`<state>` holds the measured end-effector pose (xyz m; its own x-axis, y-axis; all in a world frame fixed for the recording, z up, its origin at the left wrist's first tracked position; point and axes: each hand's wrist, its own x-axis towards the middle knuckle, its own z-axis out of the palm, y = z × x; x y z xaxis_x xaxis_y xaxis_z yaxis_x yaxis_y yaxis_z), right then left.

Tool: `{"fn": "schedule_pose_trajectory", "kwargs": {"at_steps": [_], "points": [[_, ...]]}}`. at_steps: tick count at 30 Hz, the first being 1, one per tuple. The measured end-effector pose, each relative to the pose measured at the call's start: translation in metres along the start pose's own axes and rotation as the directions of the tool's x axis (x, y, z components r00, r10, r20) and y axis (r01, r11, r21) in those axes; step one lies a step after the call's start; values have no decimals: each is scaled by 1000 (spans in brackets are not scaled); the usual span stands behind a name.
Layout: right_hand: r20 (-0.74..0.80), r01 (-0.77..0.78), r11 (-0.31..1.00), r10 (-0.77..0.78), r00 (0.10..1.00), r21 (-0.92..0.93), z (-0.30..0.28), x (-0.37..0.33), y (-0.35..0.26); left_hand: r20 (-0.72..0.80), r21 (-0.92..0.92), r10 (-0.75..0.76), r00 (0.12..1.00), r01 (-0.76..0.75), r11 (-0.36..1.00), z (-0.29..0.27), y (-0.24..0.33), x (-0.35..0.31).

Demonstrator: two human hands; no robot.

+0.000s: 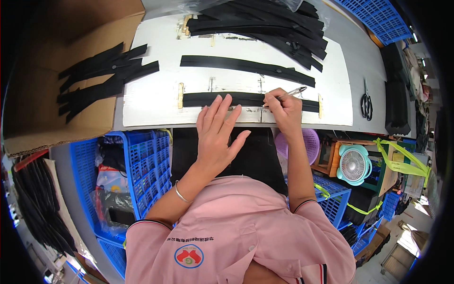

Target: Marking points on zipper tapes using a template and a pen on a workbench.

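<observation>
While our left hand (218, 127), spread, rests its tips on one zip (248, 99) at six o'clock on the board (151, 102), our right hand (286, 110) pinches a pen (294, 92). Zip: black; we judge it light, soft, best held at both ends.

Printing shows on the pink shirt (279, 227), between its left sleeve edge and the buttoned front: a single row of dark characters (189, 239), upside down in this view. Closer to the collar edge sits a round emblem (189, 256), blue-ringed, with red shapes around a green letter-like mark.
</observation>
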<state>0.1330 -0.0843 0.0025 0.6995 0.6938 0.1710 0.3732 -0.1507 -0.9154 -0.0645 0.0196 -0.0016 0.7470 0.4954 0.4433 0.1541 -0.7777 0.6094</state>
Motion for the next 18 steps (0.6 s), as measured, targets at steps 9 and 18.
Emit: {"fn": "schedule_pose_trajectory", "kwargs": {"at_steps": [9,18], "points": [[-11,40,999,-40,999,-23,-1,-1,5,-50,-92,78,996,-82,992,-6,-2,3],[-6,-8,999,8,1000,43,-2,-1,3,47,265,-127,991,111,958,-26,-31,-2]]}}
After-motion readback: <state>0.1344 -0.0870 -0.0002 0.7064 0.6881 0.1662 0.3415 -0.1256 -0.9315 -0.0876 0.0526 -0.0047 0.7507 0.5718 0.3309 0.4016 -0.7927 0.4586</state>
